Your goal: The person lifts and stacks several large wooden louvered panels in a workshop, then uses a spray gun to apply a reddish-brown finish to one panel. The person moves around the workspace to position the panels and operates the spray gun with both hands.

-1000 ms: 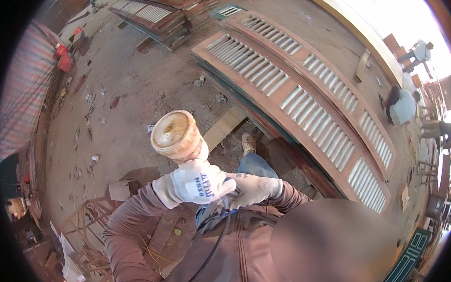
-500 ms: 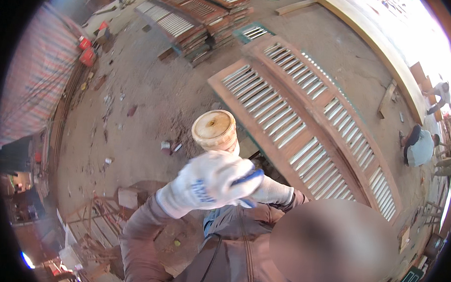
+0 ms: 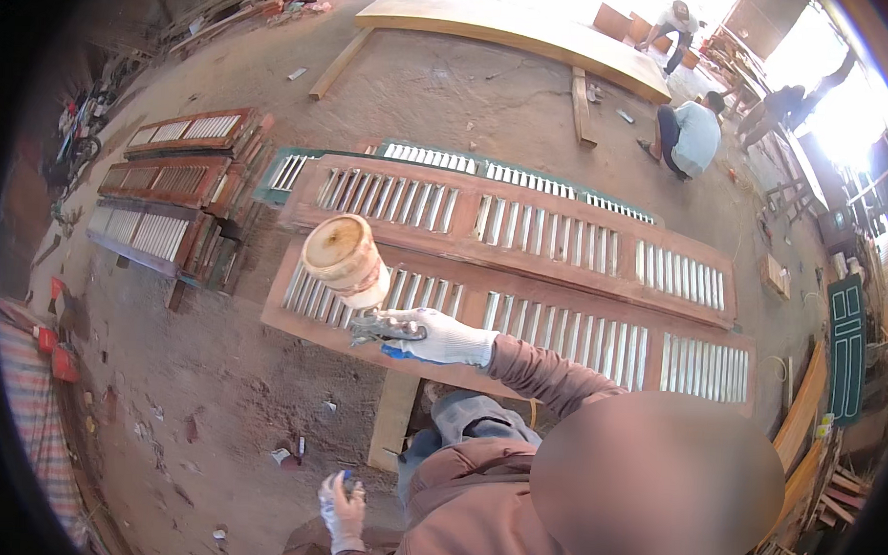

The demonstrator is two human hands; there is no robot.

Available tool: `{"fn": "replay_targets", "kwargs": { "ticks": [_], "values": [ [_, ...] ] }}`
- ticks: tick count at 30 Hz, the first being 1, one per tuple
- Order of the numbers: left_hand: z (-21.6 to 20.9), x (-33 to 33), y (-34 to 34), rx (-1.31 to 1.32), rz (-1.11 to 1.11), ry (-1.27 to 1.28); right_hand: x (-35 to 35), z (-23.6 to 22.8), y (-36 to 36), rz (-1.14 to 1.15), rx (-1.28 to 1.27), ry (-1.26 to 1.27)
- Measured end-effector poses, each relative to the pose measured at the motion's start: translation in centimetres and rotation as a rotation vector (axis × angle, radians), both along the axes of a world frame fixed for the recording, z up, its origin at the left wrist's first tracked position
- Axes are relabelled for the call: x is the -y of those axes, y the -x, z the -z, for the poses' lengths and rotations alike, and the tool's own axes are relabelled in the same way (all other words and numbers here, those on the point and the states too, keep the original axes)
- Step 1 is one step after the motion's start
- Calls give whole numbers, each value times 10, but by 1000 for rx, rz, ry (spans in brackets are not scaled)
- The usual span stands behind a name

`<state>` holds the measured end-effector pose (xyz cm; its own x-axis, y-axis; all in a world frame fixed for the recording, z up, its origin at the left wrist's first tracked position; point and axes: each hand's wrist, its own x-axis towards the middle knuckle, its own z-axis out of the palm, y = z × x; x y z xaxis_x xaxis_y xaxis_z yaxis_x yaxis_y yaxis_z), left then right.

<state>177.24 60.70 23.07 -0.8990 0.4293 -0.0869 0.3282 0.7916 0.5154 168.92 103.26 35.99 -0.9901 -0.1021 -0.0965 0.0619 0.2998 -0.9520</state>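
Note:
A stained white cup with a brown-smeared lid [image 3: 339, 246] sits atop a metal spray gun [image 3: 388, 326]. My gloved right hand [image 3: 450, 336] is closed round the gun's grip and holds it over the near louvred shutter [image 3: 470, 308]. This brown shutter has pale slats and lies flat, with a second brown shutter [image 3: 465, 229] behind it. Low on the left, my left hand [image 3: 344, 514] hangs apart from the gun, in a white glove with blue at the fingertips. Its fingers are loosely bent and apart, and I see nothing in them.
Green-edged shutters [image 3: 293, 174] show behind the brown ones. Stacked shutters [image 3: 168, 194] lie at the left. A long wooden board [image 3: 511, 35] crosses the back. One person [image 3: 695, 135] squats at the right back, and another [image 3: 676, 31] bends farther off. A wooden beam [image 3: 392, 418] lies under the near shutter.
My left hand has left its place in front of my right hand and dropped to the lower left. My right hand now holds the spray gun out over the shutter. The view has turned right.

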Motion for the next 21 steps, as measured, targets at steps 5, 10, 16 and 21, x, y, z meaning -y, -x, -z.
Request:
{"fn": "replay_targets", "kwargs": {
  "ticks": [5,10,16,21],
  "values": [
    [8,-44,-8,579,-256,-713,41,32,-31,-6,-135,175],
    [-55,-125,37,1171,-368,-1434,109,60,-43,-110,-62,-272],
    [-49,-153,60,1128,-563,-1593,109,72,-19,-295,-295,-327],
    [-9,-143,61,1111,-1005,-1518,26,116,85,-697,-61,-352]
  ]
}}
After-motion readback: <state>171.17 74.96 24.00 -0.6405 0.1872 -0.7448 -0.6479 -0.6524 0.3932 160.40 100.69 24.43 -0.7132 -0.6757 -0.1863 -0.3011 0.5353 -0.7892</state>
